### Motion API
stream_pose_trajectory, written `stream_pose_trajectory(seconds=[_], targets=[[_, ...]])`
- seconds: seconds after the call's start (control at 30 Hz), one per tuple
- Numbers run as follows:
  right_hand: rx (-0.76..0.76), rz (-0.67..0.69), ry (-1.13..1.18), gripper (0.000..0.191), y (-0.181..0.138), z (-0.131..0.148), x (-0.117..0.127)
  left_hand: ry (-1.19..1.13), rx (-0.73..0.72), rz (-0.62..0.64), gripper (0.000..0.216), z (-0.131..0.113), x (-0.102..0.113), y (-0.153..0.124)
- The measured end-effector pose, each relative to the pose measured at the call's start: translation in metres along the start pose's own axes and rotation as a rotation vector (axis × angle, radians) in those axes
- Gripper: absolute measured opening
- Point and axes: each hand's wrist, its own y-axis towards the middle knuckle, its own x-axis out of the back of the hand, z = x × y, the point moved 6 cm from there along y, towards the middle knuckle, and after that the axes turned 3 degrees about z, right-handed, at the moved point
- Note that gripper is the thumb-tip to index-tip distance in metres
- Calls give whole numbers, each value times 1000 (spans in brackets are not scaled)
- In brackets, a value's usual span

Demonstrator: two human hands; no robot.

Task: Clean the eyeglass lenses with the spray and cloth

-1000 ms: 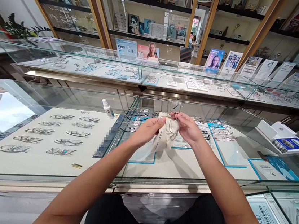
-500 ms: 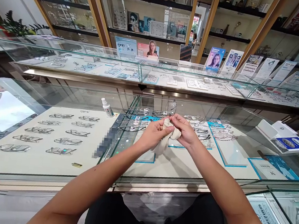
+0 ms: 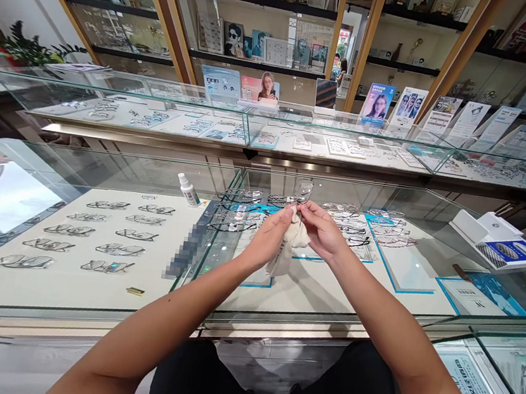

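A pair of eyeglasses [image 3: 303, 190] stands up above my fingertips, one lens and its dark thin rim showing. The rest of the frame is hidden by fingers and cloth. My left hand [image 3: 268, 235] is closed on a cream cleaning cloth [image 3: 297, 233], pinching it near the glasses, and a loose end hangs below the palm. From the other side my right hand [image 3: 323, 230] grips the glasses with thumb and fingers, also touching the cloth. Both hands are above the glass counter, in front of rows of spectacles.
Below lies a glass display case with rows of spectacles [image 3: 125, 249]. A white spray bottle [image 3: 189, 190] stands left of my hands. An open white and blue box [image 3: 501, 242] sits at the right. Behind runs a second glass counter [image 3: 299, 139] with upright leaflets.
The glasses have tilted slightly to the right. My left hand has turned, its thumb shifting up toward the lens, and the cloth now hangs in a different fold.
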Motion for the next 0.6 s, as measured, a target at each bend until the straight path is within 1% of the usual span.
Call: stream_pose_trajectory(seconds=[0.17,0.27,0.37,0.6], targets=[[-3,-18,-9,37,0,-3,0,-130,93,67,63,6,-6,-1],[-5,-34,12,38,1,-4,3,-195,135,90,63,4,-7,-1],[3,-43,2,37,2,-3,6,-181,165,128,65,2,-6,-1],[50,-76,-7,37,4,-2,11,-119,107,168,59,-2,-5,-1]])
